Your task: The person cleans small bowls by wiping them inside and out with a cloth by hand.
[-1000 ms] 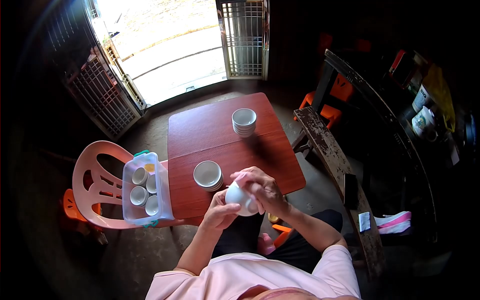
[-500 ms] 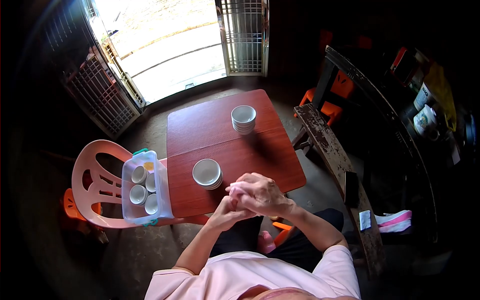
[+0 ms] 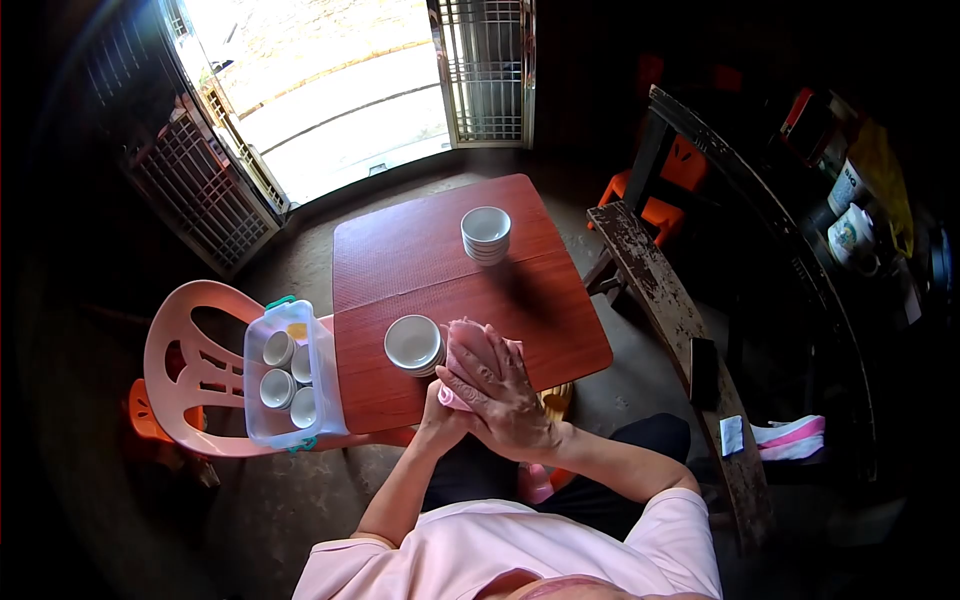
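A pink cloth (image 3: 472, 345) is bunched between my hands, close to the table's near edge. Over it lies my right hand (image 3: 503, 400), its fingers stretched out and spread. Beneath, my left hand (image 3: 447, 413) is mostly covered by the right hand and the cloth, so its fingers are hidden. The white bowl seen before is not visible now; the cloth and right hand cover that spot. Just left of my hands stands a short stack of white bowls (image 3: 413, 343), and a taller stack (image 3: 486, 232) sits farther back on the red table (image 3: 400, 250).
At left, a clear plastic box (image 3: 256, 400) with several white bowls rests on a pink chair (image 3: 165, 350). A worn wooden bench (image 3: 655, 285) on the right holds a dark phone-like object (image 3: 703, 373) and cloths (image 3: 790, 441). An orange chair (image 3: 655, 212) stands behind.
The white bowl between my hands has gone out of sight under the cloth and right hand. My right hand has opened flat over the cloth, which is now spread higher.
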A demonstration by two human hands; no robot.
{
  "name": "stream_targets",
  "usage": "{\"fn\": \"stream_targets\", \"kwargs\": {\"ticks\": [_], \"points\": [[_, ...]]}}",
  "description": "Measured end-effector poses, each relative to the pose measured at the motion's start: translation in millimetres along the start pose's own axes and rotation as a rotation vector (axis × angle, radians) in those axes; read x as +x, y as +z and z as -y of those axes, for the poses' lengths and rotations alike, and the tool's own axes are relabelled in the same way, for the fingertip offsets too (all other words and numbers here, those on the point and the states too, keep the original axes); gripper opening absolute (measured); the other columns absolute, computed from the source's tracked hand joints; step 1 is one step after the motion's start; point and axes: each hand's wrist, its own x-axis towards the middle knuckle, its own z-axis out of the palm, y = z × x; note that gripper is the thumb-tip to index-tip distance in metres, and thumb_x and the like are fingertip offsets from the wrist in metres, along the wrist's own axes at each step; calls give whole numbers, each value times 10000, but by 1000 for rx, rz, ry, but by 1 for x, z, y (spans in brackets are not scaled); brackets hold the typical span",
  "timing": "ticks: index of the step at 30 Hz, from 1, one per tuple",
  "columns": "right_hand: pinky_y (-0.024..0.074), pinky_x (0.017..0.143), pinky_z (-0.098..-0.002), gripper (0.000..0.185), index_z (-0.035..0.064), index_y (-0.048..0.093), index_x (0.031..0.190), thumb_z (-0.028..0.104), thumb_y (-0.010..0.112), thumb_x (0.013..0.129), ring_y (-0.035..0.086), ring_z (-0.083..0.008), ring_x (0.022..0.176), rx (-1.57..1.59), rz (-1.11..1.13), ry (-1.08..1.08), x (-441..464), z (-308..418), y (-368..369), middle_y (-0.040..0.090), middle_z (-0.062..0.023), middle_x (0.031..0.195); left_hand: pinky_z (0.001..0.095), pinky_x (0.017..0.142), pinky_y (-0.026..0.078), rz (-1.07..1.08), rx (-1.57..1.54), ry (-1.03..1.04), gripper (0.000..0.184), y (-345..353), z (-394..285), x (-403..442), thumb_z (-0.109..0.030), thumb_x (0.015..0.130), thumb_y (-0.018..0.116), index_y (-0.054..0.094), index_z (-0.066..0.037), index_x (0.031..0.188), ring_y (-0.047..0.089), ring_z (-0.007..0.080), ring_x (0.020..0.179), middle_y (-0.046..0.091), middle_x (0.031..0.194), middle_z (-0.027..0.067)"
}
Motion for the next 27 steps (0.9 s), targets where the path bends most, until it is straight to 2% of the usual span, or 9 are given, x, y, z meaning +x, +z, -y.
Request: {"fn": "stream_targets", "kwargs": {"ticks": [4, 5, 7, 8, 11, 16, 20, 23, 27], "points": [[426, 994, -431, 333, 56, 617, 1140, 271, 567, 890, 534, -368, 1151, 502, -76, 145, 7, -45, 16, 566, -168, 1232, 269, 833, 502, 305, 164, -230, 289, -6, -17, -7, -14, 844, 668, 591, 29, 1119, 612, 102, 913, 657, 972, 54], [461, 946, -376, 333, 34, 618, 1117, 277, 541, 904, 587, -331, 1070, 684, 29, 102, 14, -50, 4, 627, -153, 1107, 275, 843, 503, 291, 26, -260, 297, -6, -15, -7, -6, 838, 669, 590, 34, 1122, 615, 111, 923, 657, 982, 60], [470, 933, -367, 362, 32, 629, 1063, 324, 495, 898, 592, -289, 1075, 1156, 329, 539, 19, -63, 0, 635, -147, 1106, 288, 864, 506, 264, -246, -316, 313, -8, -10, -6, 10, 827, 672, 588, 44, 1126, 622, 129, 941, 656, 1002, 72], [460, 945, -366, 415, 52, 621, 1145, 356, 482, 900, 575, -270, 1103, 1229, 443, 493, 28, -63, -9, 612, -143, 1160, 323, 902, 509, 251, -480, -334, 356, -4, -13, -4, 8, 799, 689, 581, 48, 1136, 638, 181, 976, 652, 1054, 105], [436, 968, -398, 360, 99, 635, 1147, 307, 459, 910, 550, -307, 1153, 661, 373, -53, 29, -48, -36, 524, -149, 1323, 390, 955, 492, 236, -1014, -376, 498, 0, -5, -2, -91, 793, 700, 517, 36, 1238, 614, 252, 1079, 608, 1167, 147], [389, 1014, -505, 385, 64, 505, 1273, 156, 544, 901, 398, -407, 1305, 332, -285, -190, 20, -36, -13, 379, -236, 1425, 539, 1039, 396, 45, -1543, -287, 548, -6, 5, 2, -216, 917, 574, 365, -24, 1385, 465, 336, 1261, 452, 1377, 189], [406, 1002, -566, 391, 128, 464, 1309, 208, 537, 934, 338, -536, 1280, 261, -415, -113, -4, -15, 24, 288, -294, 1416, 532, 1067, 356, 192, -1650, -225, 545, -11, 1, 11, -261, 943, 536, 355, -8, 1391, 412, 363, 1296, 410, 1415, 199], [459, 946, -558, 362, 144, 497, 1280, 205, 549, 927, 403, -531, 1235, 298, -332, -35, 5, -14, -3, 294, -293, 1410, 540, 1056, 368, 105, -1647, -303, 543, -5, 11, 4, -230, 933, 554, 356, -20, 1393, 411, 360, 1298, 411, 1414, 187], [510, 886, -492, 321, 101, 567, 1218, 234, 496, 935, 563, -439, 1087, 252, 26, -100, 20, -35, -31, 547, -237, 1195, 487, 1019, 444, 220, -1257, -391, 607, -2, -7, 4, -236, 864, 666, 386, 12, 1342, 511, 317, 1217, 507, 1294, 180]]}}
